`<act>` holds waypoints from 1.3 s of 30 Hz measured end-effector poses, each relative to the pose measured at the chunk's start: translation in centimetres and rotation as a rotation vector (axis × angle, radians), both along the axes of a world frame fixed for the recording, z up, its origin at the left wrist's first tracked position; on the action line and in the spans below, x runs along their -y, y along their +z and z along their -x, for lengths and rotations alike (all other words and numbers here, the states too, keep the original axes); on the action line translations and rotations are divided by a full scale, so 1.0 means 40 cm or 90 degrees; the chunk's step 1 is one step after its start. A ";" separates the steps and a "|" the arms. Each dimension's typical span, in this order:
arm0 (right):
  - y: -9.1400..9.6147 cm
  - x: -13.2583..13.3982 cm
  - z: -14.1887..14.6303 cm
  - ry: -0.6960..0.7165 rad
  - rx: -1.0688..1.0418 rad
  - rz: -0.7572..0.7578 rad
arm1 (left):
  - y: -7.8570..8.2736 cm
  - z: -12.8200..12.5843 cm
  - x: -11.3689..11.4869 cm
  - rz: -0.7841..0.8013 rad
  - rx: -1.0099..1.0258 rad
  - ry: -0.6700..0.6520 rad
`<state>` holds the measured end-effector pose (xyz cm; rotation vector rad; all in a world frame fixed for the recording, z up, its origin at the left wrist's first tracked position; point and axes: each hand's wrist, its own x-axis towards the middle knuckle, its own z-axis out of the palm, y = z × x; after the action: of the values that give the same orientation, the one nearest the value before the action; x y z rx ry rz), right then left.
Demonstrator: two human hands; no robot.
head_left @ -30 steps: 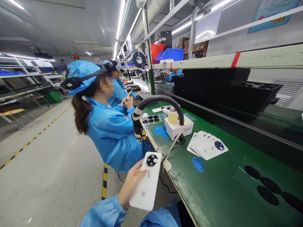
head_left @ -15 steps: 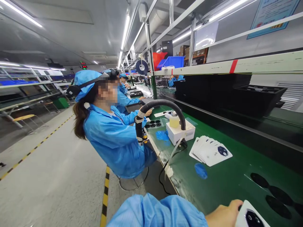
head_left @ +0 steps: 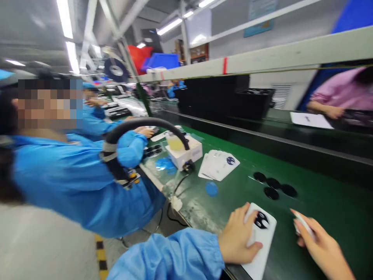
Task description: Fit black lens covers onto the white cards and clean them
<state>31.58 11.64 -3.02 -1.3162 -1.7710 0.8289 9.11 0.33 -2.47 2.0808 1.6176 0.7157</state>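
Observation:
My left hand (head_left: 239, 237) grips a white phone back cover (head_left: 259, 241) with a round black camera ring, and the cover lies on the green bench (head_left: 320, 210) near its front edge. My right hand (head_left: 317, 243) is just right of the cover, fingers pinched on a small white piece (head_left: 303, 224) that I cannot make out. Three black discs (head_left: 274, 186) lie on the mat just beyond the cover.
A fanned stack of white covers (head_left: 217, 165), a blue scrap (head_left: 211, 188) and a white box with a yellow bottle (head_left: 182, 149) sit further left. A black hose (head_left: 136, 126) arches over the edge. A co-worker in blue (head_left: 72, 182) sits close left; another person in pink (head_left: 340, 95) is opposite.
My view has swung right and blurred. My left hand carried the white cover from beside the bench onto the green surface. My right hand has come into view.

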 end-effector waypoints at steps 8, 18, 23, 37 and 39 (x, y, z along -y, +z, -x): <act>0.063 0.054 0.005 0.129 -0.273 0.306 | -0.009 0.041 -0.132 0.009 -0.006 -0.244; 0.055 0.058 0.009 0.029 -0.242 0.190 | -0.008 -0.060 -0.222 -0.014 0.020 -0.317; 0.044 0.086 0.007 -0.020 -0.068 0.056 | -0.007 -0.030 -0.210 -0.001 0.026 -0.293; 0.021 0.098 0.048 0.185 0.443 -0.261 | -0.004 -0.030 -0.213 0.000 0.011 -0.284; 0.026 0.098 0.050 0.194 0.459 -0.265 | -0.004 -0.031 -0.215 -0.004 0.013 -0.282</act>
<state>29.57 7.70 -1.98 -1.1440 -2.5774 0.0862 10.36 8.93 -2.63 2.3113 1.0815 0.5823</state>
